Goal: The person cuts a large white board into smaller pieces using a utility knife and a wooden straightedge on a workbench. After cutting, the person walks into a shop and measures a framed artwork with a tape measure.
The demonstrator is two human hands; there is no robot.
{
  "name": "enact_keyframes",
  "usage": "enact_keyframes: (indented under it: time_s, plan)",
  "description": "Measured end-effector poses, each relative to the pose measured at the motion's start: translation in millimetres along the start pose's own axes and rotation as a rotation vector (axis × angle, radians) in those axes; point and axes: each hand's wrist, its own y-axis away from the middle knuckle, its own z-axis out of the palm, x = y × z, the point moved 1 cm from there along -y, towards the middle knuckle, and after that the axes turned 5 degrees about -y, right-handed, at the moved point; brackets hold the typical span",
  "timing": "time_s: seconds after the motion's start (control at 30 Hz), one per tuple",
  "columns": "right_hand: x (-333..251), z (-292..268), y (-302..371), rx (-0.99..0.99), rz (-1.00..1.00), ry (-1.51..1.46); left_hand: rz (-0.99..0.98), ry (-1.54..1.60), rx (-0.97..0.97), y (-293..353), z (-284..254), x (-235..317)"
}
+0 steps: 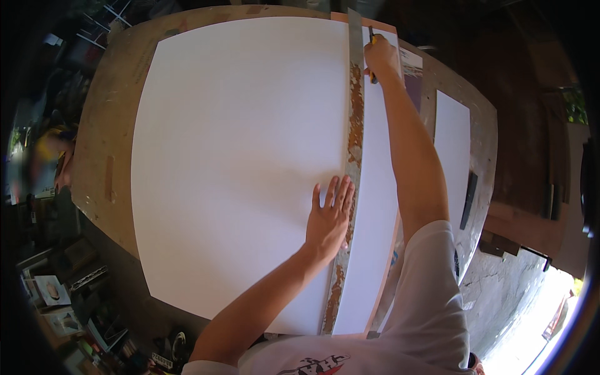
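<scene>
A large white sheet (231, 144) lies across the worktable. Along its right part runs a long metal straightedge (357, 119), its surface worn and patched with rusty brown. My left hand (329, 215) rests flat with fingers spread, partly on the sheet and partly on the straightedge. At the far end, just right of the straightedge, my right hand (384, 57) is closed around a yellow and black utility knife (375, 40). Its blade tip is too small to make out. A strip of the white sheet shows to the right of the straightedge.
An orange-brown board (389, 27) peeks out under the sheet's right edge. On the wooden table (103, 137), a smaller white panel (451, 134) and a dark bar (469, 200) lie to the right. Assorted items (53, 290) are cluttered at lower left. Someone's hand (65, 164) shows blurred at far left.
</scene>
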Motion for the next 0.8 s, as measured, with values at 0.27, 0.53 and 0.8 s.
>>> enact_keyframes:
  time_s: [0.27, 0.53, 0.8]
  plan:
    - [12, 25, -84, -0.117, 0.016, 0.148, 0.001, 0.025, 0.053, 1, 1, 0]
    - [19, 28, -104, -0.212, -0.107, 0.288, 0.005, 0.038, 0.077, 1, 5, -1]
    - [25, 42, -114, -0.167, -0.154, 0.446, -0.006, 0.004, 0.120, 1, 9, 1]
